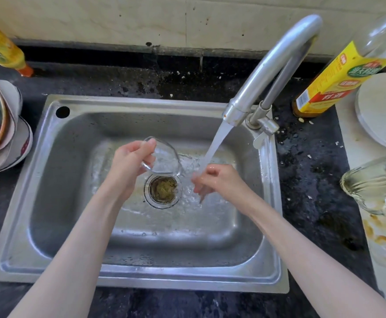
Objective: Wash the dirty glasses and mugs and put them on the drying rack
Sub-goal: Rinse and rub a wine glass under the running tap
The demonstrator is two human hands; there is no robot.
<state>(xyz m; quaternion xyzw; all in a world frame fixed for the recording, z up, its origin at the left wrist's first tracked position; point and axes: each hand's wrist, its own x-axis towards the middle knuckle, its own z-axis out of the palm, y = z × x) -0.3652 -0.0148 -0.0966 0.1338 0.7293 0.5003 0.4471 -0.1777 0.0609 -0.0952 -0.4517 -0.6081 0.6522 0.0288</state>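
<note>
A small clear glass (pixel 164 157), rounded and wet, is gripped by the left hand (pixel 130 166) just above the drain (pixel 163 188) of the dented steel sink (pixel 72 203). Right of the drain, the right hand (pixel 215 182) hangs loose-fingered and holding nothing under the stream from the curved metal tap (pixel 277 63).

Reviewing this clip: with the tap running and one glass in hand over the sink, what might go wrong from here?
1. The left hand alone holds the wet glass, tilted over the steel sink; it may slip and crack.
2. The stream hits the right hand, not the glass, so rinsing may be incomplete.
3. The drain strainer looks clogged with residue; water may pool.
</note>
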